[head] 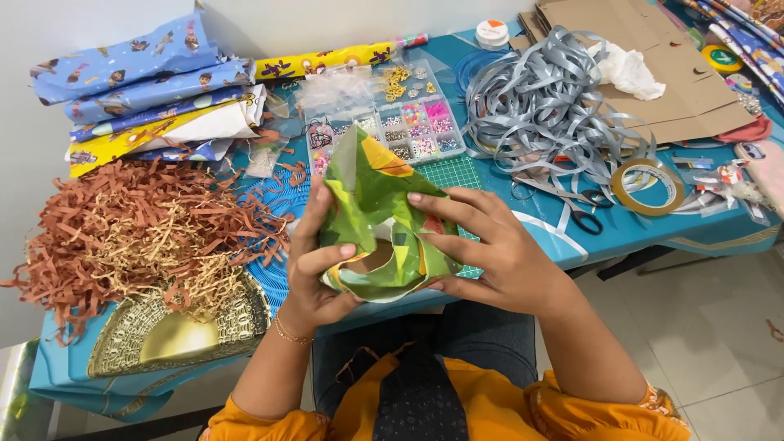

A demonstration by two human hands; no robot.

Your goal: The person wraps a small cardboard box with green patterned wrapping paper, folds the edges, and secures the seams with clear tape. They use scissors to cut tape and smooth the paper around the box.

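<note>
Both hands grip the green-and-yellow paper-wrapped bundle [380, 220] between them, left hand [314, 273] underneath, right hand [490, 253] clasping its right side.

Single head-worn view, looking steeply down and forward over the blue table [523, 233] from the seated side, close above its near edge; far edge against a white wall [49, 33], floor visible right of it.

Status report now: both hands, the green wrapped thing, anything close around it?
Left hand and right hand grip green wrapped parcel. Brown paper shreds left, scissors right; neither touching.
</note>
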